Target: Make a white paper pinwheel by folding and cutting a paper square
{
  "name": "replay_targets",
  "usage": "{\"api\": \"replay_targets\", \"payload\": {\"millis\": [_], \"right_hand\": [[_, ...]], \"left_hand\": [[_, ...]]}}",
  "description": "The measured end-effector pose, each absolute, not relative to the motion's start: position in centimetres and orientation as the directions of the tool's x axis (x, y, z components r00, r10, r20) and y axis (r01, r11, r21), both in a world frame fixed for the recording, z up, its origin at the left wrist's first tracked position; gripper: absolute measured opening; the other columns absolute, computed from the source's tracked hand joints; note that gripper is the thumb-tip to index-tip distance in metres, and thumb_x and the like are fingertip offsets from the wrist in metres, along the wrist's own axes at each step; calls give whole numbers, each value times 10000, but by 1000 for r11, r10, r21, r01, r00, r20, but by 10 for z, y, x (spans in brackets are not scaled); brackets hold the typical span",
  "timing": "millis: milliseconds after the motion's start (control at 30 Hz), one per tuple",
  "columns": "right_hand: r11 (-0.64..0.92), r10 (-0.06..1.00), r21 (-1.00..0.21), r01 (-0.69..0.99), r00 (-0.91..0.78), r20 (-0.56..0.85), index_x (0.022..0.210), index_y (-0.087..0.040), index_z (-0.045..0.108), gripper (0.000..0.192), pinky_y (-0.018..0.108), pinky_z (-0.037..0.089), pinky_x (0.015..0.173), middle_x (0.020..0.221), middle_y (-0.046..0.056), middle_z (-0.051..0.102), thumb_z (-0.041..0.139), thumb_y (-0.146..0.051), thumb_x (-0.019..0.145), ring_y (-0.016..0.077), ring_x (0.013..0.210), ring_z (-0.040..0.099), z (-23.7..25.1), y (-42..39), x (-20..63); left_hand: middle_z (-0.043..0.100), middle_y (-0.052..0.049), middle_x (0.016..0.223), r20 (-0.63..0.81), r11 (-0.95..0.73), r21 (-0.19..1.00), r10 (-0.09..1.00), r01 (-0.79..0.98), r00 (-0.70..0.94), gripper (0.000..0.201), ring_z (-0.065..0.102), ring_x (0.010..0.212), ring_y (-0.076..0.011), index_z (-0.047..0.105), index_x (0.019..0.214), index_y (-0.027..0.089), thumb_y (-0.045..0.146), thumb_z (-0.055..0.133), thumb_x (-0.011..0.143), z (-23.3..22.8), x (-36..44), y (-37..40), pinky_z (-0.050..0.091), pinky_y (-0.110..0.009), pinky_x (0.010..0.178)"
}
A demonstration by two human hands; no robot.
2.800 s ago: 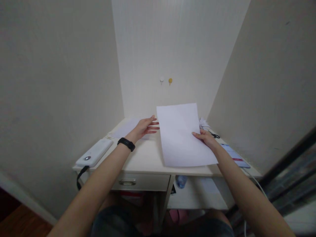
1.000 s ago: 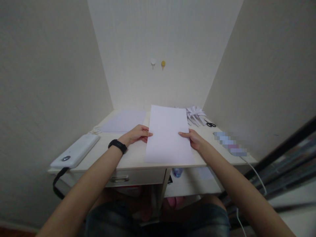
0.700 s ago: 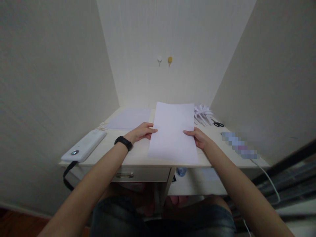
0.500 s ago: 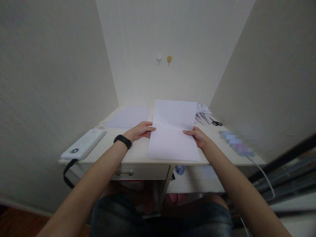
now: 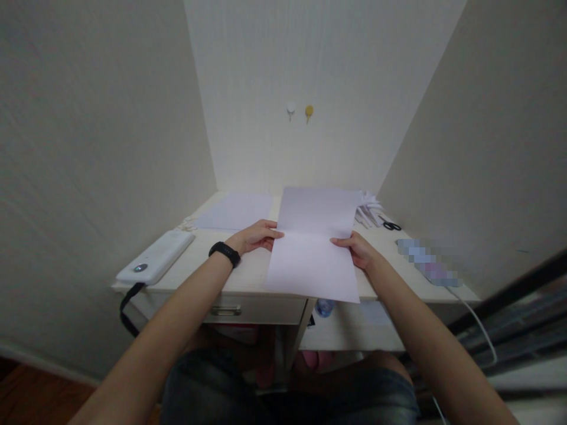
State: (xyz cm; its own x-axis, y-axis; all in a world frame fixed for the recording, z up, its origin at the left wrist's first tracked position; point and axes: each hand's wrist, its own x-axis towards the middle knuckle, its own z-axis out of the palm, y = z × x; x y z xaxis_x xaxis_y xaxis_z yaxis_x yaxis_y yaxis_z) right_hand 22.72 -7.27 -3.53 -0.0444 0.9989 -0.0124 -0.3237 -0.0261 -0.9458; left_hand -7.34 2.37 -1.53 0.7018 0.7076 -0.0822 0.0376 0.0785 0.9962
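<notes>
— Both hands on it?
— Yes: left hand (image 5: 256, 235) and right hand (image 5: 359, 250) pinch the sheet of paper (image 5: 313, 252) at mid-length, one per side edge.
— Lying how?
— Lengthwise away from the person, over the bench (image 5: 248, 273) front, bent across.

Surface (image 5: 248, 277): your pale wooden top, set into a wall corner.
Left edge: a white power bank (image 5: 155, 265).
Far left: a flat paper sheet (image 5: 234, 211).
Far right: folded paper pieces (image 5: 367, 209), scissors (image 5: 392, 225).
Right side: your blurred flat item (image 5: 427, 270).
</notes>
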Motion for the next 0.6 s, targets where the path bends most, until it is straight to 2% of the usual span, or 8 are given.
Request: {"api": "replay_targets", "payload": {"millis": [100, 233, 300, 400, 467, 533, 600], "right_hand": [[-43, 999, -946, -320, -24, -37, 968, -181, 737, 500, 371, 592, 772, 994, 74, 781, 831, -66, 490, 235, 785, 728, -36, -72, 228], [-90, 995, -955, -281, 2, -95, 785, -183, 758, 301, 353, 591, 688, 801, 58, 780, 829, -120, 499, 228, 687, 718, -39, -70, 231], [-59, 998, -964, -261, 14, -65, 748, -187, 765, 262, 342, 587, 675, 789, 60, 778, 824, -137, 498, 222, 673, 713, -40, -69, 230], [30, 995, -975, -220, 96, 9, 792, -200, 789, 314, 348, 582, 696, 845, 73, 782, 815, -127, 488, 229, 712, 718, -41, -68, 225], [93, 984, -977, -194, 171, 60, 821, -208, 798, 349, 368, 577, 717, 868, 80, 783, 783, -113, 486, 242, 745, 721, -43, -68, 221], [156, 968, -975, -158, 220, 119, 830, -214, 802, 365, 389, 566, 770, 894, 78, 783, 736, -103, 489, 252, 798, 721, -47, -67, 219], [205, 952, -976, -76, 245, 181, 825, -224, 804, 361, 412, 545, 850, 945, 73, 783, 681, -102, 508, 262, 886, 714, -51, -67, 220]], "left_hand": [[726, -85, 858, -85, 100, 995, 707, 21, 702, 329, 667, 667, -140, 715, 906, 117, 228, 856, 631, -15, -73, 23, 553, -280, 664], [737, -90, 896, -72, 118, 993, 738, -23, 671, 313, 677, 715, -153, 714, 965, 123, 180, 812, 674, -16, -70, 23, 551, -283, 692], [740, -90, 899, -65, 123, 991, 768, -46, 638, 320, 681, 728, -160, 697, 1036, 135, 184, 773, 729, -17, -68, 24, 549, -281, 691], [734, -94, 809, -118, 175, 983, 816, -48, 566, 327, 672, 646, -169, 635, 1162, 156, 331, 644, 886, -17, -67, 27, 541, -287, 620], [724, -111, 758, -154, 230, 970, 839, -82, 522, 410, 672, 613, -182, 599, 1197, 146, 466, 493, 963, -16, -69, 29, 533, -287, 581], [719, -134, 747, -171, 275, 951, 851, -144, 496, 538, 682, 625, -196, 605, 1157, 121, 571, 373, 975, -13, -71, 32, 534, -289, 577], [720, -148, 761, -188, 309, 934, 851, -177, 490, 630, 684, 630, -204, 638, 1064, 112, 665, 368, 932, -10, -73, 33, 535, -297, 577]]}}
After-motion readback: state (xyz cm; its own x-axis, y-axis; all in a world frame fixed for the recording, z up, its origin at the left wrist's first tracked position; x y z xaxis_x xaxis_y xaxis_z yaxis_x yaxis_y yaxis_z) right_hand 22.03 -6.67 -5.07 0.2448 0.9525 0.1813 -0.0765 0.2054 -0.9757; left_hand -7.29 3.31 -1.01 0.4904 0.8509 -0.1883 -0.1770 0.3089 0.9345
